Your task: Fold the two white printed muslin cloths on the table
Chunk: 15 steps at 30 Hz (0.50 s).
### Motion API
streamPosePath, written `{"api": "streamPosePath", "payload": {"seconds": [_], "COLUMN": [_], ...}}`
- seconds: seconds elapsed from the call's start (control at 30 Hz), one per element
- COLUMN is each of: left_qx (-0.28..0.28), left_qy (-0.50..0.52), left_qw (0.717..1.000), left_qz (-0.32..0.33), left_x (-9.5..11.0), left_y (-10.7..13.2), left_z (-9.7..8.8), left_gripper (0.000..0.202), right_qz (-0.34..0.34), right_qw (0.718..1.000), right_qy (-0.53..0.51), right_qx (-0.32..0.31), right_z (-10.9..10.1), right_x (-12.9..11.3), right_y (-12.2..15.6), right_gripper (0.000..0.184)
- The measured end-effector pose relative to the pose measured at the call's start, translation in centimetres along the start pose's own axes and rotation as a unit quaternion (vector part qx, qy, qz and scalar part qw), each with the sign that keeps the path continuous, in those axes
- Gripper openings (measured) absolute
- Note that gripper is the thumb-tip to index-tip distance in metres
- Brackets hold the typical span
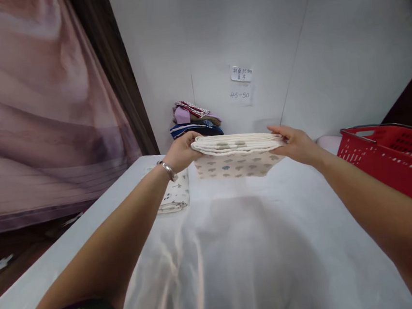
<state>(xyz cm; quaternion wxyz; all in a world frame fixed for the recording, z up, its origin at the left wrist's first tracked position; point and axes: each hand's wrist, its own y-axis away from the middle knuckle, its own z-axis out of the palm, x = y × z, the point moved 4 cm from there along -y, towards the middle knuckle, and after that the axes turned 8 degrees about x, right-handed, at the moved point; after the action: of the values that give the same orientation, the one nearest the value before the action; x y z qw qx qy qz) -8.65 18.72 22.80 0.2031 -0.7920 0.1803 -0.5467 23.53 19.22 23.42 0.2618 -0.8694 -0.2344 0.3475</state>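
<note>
Between my hands, a folded cream cloth [234,164] with a small grey printed pattern is held up over the far part of the white-covered table. My left hand [182,152], with a silver bracelet at the wrist, grips its left end. The right end is pinched by my right hand [294,143], thumb and fingers on either side of the layers. Below and behind my left wrist lies another folded printed cloth [175,194], partly covered by the wrist.
Several folded cloths in mixed colours form a pile [197,119] against the white wall [208,28], below paper labels [241,74]. A red plastic basket [392,165] stands at the right. On the left hangs a pink curtain [40,102]. The white table cover [245,257] is wrinkled near me.
</note>
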Motion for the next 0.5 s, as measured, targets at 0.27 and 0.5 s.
{"api": "streamPosePath", "payload": {"seconds": [0.27, 0.5], "left_qx": [-0.145, -0.229], "left_qy": [-0.27, -0.276], "left_qw": [0.944, 0.931], "left_qz": [0.121, 0.064], "left_x": [-5.8, -10.1], "left_y": [15.9, 24.7], "left_z": [3.7, 5.5], "left_gripper": [0.043, 0.052], "right_qz": [-0.218, -0.174], "right_qw": [0.969, 0.976], "right_qy": [0.117, 0.105], "right_qx": [0.003, -0.074], "right_z": [7.6, 10.7], "right_x": [1.2, 2.0], "right_y": [17.0, 26.1], "right_gripper": [0.033, 0.035]}}
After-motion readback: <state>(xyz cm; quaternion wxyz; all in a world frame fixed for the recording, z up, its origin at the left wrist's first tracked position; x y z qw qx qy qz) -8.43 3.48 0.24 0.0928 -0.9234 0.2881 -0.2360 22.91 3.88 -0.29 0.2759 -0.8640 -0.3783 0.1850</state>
